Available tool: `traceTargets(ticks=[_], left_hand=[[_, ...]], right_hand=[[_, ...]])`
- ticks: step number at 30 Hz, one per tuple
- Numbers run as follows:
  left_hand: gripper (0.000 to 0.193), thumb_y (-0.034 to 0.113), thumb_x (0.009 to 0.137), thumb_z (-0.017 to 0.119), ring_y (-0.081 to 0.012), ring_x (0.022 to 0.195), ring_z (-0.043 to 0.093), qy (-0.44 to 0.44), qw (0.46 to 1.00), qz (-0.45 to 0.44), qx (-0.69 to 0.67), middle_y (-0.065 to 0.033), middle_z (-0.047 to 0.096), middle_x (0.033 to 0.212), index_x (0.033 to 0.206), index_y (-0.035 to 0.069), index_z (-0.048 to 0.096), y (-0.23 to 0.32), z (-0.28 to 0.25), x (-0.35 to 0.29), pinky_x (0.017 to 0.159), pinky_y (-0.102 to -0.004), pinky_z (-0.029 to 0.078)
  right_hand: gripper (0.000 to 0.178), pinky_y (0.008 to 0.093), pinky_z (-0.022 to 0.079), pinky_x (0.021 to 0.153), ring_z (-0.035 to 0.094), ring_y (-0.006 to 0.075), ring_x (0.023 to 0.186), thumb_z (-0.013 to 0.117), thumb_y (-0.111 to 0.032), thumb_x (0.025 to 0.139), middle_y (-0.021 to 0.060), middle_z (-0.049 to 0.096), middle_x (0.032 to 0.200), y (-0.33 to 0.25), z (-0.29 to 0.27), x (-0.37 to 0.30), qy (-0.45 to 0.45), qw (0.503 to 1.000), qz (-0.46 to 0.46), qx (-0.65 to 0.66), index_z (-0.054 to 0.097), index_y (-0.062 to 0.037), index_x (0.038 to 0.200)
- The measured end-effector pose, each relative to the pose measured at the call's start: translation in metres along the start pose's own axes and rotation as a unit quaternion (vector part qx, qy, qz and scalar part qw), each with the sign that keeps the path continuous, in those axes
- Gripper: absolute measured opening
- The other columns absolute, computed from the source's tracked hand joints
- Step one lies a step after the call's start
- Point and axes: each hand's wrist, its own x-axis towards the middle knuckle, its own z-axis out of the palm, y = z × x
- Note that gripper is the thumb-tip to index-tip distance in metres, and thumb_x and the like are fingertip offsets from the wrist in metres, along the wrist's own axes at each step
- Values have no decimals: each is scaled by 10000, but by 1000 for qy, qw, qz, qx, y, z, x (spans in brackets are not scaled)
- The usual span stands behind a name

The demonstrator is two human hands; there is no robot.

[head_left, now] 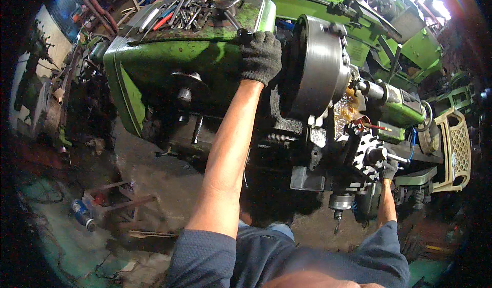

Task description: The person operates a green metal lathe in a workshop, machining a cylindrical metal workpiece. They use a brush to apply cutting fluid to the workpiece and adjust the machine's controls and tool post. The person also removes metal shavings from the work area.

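A green lathe headstock (200,57) fills the upper left, with a large steel chuck (315,65) on its right. My left hand (261,57), in a dark knitted glove, is closed over the end of a lever (233,20) on top of the headstock. Lower right, my right hand (389,170), also gloved, is curled beside the tool post (366,157), just below its silver clamping handle (397,157). What its fingers close on is hidden. Beyond the chuck stands the tailstock (402,103), its quill toward the chuck.
Loose wrenches and hand tools (179,14) lie on the headstock. A red-handled brush (366,124) rests by the tool post. A drill chuck (339,203) with a bit hangs below. A beige plastic chair (453,152) stands right; a blue bottle (83,214) and metal frame (120,198) lie left.
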Motion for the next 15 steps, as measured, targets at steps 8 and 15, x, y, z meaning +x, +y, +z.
traceTargets(ticks=[8,15], left_hand=[[137,193,804,573,-276,925,579,16,1000,18,4,-78,597,937,876,116,660,-7,4,0,753,-460,486],[118,197,839,559,-282,891,593,10,1000,-4,16,-58,598,898,828,140,661,-6,-4,-3,836,-524,446]], right_hand=[[319,413,461,985,609,317,1133,632,-161,916,119,669,1226,-2,5,10,21,999,-33,-5,664,-114,1230],[287,352,499,976,649,259,1120,639,-92,929,135,672,1209,6,14,11,-6,998,25,55,658,-25,1208]])
